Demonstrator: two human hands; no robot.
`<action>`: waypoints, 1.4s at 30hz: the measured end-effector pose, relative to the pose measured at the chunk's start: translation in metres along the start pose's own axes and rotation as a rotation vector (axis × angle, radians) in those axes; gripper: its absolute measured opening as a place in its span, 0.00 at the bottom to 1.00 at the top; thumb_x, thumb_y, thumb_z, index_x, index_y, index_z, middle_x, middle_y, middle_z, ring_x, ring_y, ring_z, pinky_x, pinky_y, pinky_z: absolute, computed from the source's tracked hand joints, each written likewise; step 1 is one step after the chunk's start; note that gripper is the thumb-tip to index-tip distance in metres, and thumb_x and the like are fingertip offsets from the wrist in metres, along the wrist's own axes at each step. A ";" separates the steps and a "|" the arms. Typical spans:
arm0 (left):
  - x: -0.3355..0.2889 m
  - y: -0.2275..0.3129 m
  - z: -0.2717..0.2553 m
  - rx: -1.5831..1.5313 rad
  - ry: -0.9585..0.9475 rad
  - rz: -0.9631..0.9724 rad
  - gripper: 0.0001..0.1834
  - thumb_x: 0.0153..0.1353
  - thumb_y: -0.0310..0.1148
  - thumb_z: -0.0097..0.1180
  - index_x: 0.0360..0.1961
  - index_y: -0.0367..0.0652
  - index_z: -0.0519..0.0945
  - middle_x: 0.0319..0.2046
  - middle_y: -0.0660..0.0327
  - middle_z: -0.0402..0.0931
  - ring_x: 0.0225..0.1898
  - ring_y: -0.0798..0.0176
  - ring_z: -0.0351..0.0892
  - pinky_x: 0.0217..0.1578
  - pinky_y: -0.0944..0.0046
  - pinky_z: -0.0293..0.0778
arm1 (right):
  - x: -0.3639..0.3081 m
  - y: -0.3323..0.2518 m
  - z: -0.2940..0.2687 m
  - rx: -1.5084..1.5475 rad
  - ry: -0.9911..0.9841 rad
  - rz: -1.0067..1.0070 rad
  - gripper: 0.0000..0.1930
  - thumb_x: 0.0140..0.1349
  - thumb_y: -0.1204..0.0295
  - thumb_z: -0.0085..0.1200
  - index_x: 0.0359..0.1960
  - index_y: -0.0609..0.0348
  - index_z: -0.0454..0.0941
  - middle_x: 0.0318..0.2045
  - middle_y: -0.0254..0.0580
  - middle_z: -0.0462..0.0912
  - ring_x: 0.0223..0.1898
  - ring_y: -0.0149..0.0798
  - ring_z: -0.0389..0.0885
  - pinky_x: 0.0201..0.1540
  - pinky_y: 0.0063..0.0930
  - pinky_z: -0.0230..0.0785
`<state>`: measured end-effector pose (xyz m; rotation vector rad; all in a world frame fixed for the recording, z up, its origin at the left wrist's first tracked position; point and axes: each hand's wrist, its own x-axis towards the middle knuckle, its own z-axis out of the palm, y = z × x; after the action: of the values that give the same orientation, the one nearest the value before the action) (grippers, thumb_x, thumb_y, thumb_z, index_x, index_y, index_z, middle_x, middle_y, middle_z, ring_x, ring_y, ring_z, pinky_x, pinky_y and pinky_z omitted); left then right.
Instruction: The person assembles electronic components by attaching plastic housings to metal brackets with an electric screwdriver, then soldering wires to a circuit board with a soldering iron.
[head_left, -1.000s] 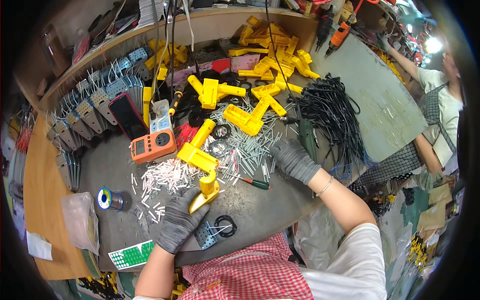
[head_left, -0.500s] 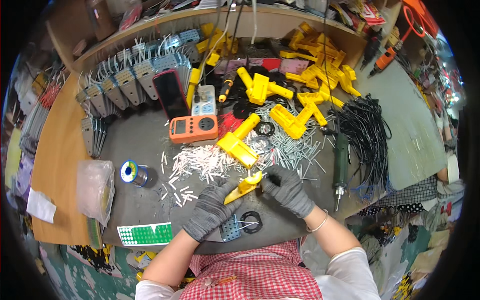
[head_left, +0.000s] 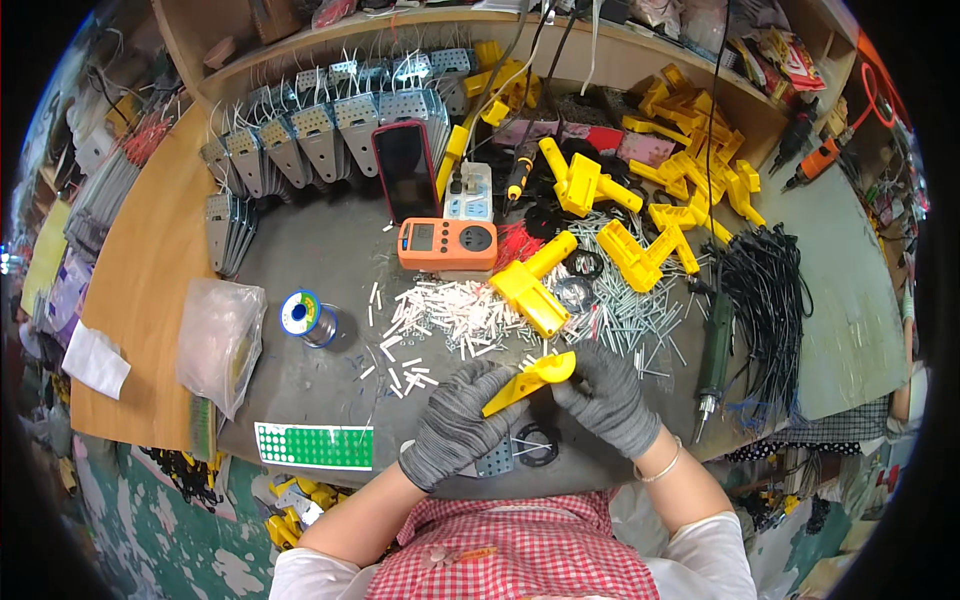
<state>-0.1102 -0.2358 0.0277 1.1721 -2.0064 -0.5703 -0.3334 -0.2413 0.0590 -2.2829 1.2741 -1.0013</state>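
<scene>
Both my hands wear grey knit gloves. Near the front edge of the bench, my left hand (head_left: 460,420) is closed around a yellow plastic part (head_left: 530,384) with a rounded end. My right hand (head_left: 608,395) has its fingers curled together against that rounded end; its fingertips are partly hidden. Beneath the hands lie a perforated metal plate (head_left: 495,460), partly covered by my left hand, and a black ring (head_left: 539,446) with pale wires across it. Just beyond the part rests a larger yellow plastic housing (head_left: 530,296) with a round handle.
White tubes (head_left: 440,312) and screws (head_left: 630,320) lie heaped beyond my hands. A solder spool (head_left: 308,318), an orange meter (head_left: 447,245) and a phone (head_left: 405,172) stand leftward. A green power screwdriver (head_left: 715,355) hangs beside black cables (head_left: 765,310) at right. More yellow housings (head_left: 690,150) are piled behind.
The view has shifted, so the bench appears farther right. The yellow part is turned to show more of its smooth side, and my right fingers sit closer against its rounded end.
</scene>
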 end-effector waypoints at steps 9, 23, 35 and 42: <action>0.010 0.017 -0.005 -0.165 -0.060 -0.170 0.24 0.55 0.38 0.68 0.50 0.39 0.79 0.43 0.48 0.79 0.42 0.45 0.81 0.42 0.52 0.78 | 0.005 -0.027 -0.001 0.351 0.047 0.209 0.09 0.60 0.71 0.63 0.39 0.61 0.83 0.34 0.46 0.84 0.34 0.40 0.85 0.39 0.29 0.76; 0.032 0.050 -0.014 -0.343 -0.403 -0.137 0.39 0.52 0.41 0.72 0.62 0.36 0.70 0.49 0.45 0.77 0.49 0.45 0.80 0.50 0.55 0.76 | 0.001 -0.047 -0.053 -0.807 -0.266 -0.425 0.08 0.57 0.66 0.54 0.37 0.50 0.78 0.39 0.32 0.82 0.49 0.36 0.78 0.56 0.47 0.69; -0.011 0.034 0.010 0.010 -0.464 0.165 0.57 0.45 0.35 0.72 0.74 0.41 0.52 0.41 0.49 0.75 0.43 0.45 0.77 0.48 0.49 0.72 | -0.024 -0.001 -0.106 -0.406 -0.816 0.201 0.20 0.59 0.55 0.59 0.51 0.48 0.80 0.32 0.46 0.84 0.36 0.50 0.84 0.40 0.45 0.75; -0.042 0.005 -0.005 -0.037 -0.208 0.208 0.55 0.45 0.34 0.74 0.72 0.34 0.55 0.44 0.50 0.79 0.39 0.48 0.80 0.43 0.53 0.76 | -0.017 -0.017 -0.071 -0.299 -0.783 0.115 0.22 0.61 0.51 0.57 0.53 0.45 0.80 0.33 0.47 0.85 0.35 0.51 0.84 0.41 0.44 0.75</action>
<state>-0.0961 -0.1970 0.0186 0.8976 -2.2504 -0.6418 -0.3800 -0.2146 0.1111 -2.3850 1.2127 0.1612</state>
